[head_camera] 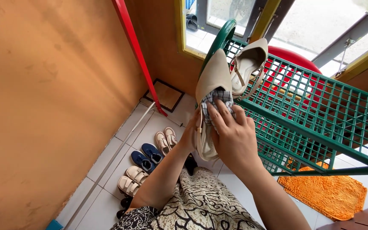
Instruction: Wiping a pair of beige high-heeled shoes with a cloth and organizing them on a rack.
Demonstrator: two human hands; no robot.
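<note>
A beige shoe (211,85) is held from below by the left hand (191,135), fingers closed on it. A checkered cloth (216,100) is pressed against it by the right hand (233,138). Just beyond the hands, a second beige shoe (248,64) is seen on the green rack (320,115).

The beige shoe (213,81) looks smooth and matt. The checked cloth (218,99) is soft. The green rack (320,106) is painted metal.

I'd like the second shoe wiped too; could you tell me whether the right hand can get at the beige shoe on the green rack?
Probably yes: the shoe lies uncovered just beyond the right hand.
</note>
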